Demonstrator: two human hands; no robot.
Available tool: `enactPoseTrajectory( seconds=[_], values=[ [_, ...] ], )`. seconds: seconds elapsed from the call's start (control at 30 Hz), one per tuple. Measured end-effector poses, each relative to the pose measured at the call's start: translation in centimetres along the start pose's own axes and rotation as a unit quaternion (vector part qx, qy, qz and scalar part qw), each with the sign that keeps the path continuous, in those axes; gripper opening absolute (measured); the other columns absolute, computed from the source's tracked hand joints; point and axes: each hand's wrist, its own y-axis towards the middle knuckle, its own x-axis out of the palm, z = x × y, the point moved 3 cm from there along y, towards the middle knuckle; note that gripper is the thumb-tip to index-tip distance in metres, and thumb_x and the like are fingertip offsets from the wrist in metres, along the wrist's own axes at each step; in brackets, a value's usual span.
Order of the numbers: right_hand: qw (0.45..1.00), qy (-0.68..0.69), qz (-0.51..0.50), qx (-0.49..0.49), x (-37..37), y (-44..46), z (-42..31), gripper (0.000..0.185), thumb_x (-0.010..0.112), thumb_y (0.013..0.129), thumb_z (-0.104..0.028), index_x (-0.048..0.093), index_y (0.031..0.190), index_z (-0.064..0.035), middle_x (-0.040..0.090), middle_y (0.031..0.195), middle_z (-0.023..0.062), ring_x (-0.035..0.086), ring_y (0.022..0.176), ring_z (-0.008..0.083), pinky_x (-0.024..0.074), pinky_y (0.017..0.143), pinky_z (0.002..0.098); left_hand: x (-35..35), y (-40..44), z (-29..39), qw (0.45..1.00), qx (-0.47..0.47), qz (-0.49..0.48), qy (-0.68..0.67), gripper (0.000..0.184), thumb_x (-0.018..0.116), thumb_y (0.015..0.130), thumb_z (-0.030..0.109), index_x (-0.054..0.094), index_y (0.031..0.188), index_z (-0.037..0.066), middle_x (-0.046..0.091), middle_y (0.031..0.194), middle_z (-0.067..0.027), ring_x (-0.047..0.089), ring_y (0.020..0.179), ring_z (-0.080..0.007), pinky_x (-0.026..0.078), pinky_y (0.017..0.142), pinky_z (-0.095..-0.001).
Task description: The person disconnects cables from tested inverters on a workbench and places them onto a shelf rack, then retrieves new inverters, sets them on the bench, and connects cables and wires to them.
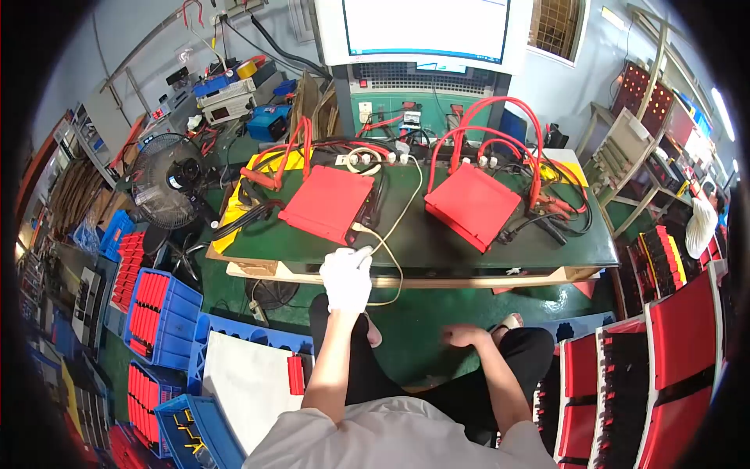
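Observation:
My left hand [346,277], in a white glove, is at the front edge of the green-topped bench. Its thumb and fingers are closed on a thin beige cable [401,205] that runs down from the sockets at the back. A beige plug [358,227] sits at the near end of the left red box [328,202], just above this hand. My right hand [465,336] is bare and hangs over my right knee, away from the bench; motion smears its fingers. A second red box [473,205] lies on the bench's right half.
Red clamp cables [539,156] loop beside both boxes. Behind the bench stands a monitor [426,31]. To the left are a fan [166,180] and blue crates [162,316] of red parts. Stacked red units [683,336] flank the right; another person [701,223] works there.

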Motion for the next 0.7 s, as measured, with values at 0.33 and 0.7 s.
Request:
enactPoseTrajectory(
  seconds=[0.33,0.7],
  values=[
    [0.855,0.018,0.494,-0.160,-27.7,-2.7,-22.0,0.024,0.058,0.093,-0.018,0.063,0.115,-0.0094,0.069,0.085,0.0167,0.069,0.079,0.0379,0.0545,0.068,0.0460,1.4,0.7,-1.1,0.998,0.012,-0.025,-0.060,0.019,0.072,0.086,0.027,0.078,0.103,0.021,0.065,0.092,-0.0059,0.059,0.088,-0.0279,0.046,0.080,-0.0444],
    [0.858,-0.141,0.494,0.015,-27.3,4.3,-21.5,0.012,0.059,0.091,-0.013,0.059,0.096,-0.0025,0.064,0.092,0.0162,0.070,0.077,0.0356,0.0584,0.067,0.0447,0.9,1.4,-3.4,0.990,-0.031,-0.059,-0.126,0.024,0.072,0.086,0.024,0.076,0.106,0.012,0.063,0.091,-0.0114,0.059,0.088,-0.0307,0.048,0.081,-0.0436]
  ],
)
